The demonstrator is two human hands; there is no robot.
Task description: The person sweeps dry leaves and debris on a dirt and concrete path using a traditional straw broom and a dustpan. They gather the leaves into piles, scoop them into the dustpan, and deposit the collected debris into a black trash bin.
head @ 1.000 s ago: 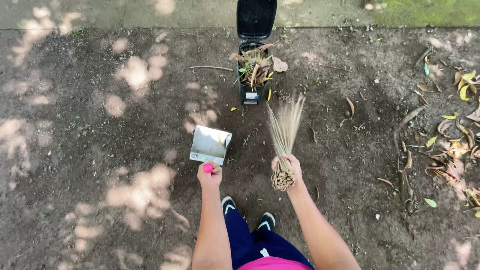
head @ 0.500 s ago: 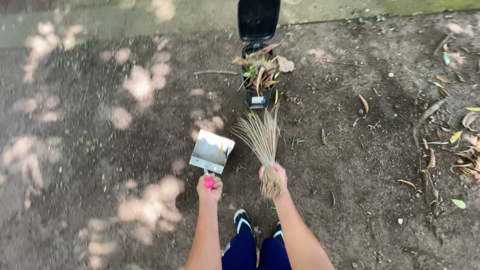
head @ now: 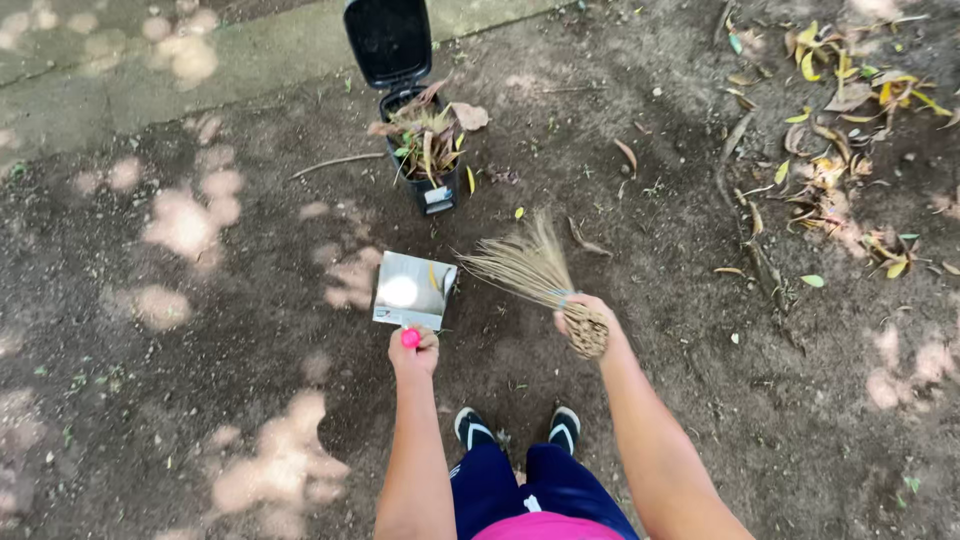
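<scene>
my left hand (head: 413, 347) grips the dustpan (head: 414, 290), my right hand (head: 580, 318) clenches the broom (head: 525, 268); a hard flick could scatter dirt past the pan.

Left hand (head: 413, 350) on metal dustpan (head: 414, 290), right hand (head: 583, 318) gripping twig broom (head: 528, 272), over dirt.

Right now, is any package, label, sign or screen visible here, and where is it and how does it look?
Label: one small pale rectangle with a dark part, stuck low on the front of the black bin full of dry leaves, beyond the metal dustpan. Its print is too small to tell.
No packages, signs or screens show.
</scene>
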